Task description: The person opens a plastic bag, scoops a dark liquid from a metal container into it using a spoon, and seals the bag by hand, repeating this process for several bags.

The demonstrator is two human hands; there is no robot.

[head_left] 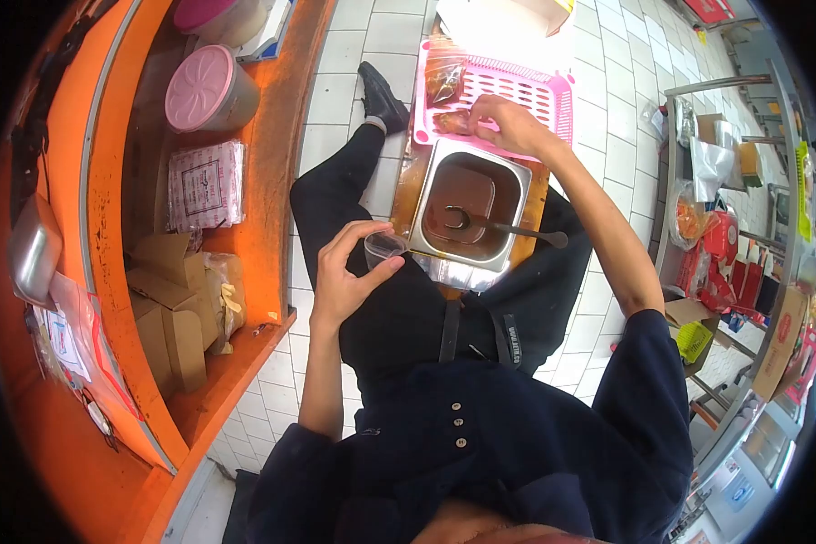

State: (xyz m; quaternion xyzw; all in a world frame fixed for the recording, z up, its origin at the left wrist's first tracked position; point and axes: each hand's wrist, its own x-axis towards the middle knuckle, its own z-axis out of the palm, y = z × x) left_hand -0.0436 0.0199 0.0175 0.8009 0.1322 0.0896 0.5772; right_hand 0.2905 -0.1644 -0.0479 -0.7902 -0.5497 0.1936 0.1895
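My left hand [352, 275] holds a small clear plastic cup [385, 245] beside the left rim of a steel pan. Brown liquid fills part of the steel pan [523, 181], and a dark ladle [517, 232] rests in it with its handle over the right rim. My right hand [508, 127] reaches over a pink basket [558, 95], its fingers closed at a small plastic-wrapped brown packet [451, 121]. A larger bag with brown contents [445, 82] lies in the basket's left part.
Left, an orange shelf [267, 181] bears a pink-lidded tub [210, 91], pink packets [206, 184] and cardboard boxes [177, 317]. A white box [503, 23] stands beyond the basket. On the right is a metal rack [721, 83] with red packages [718, 258].
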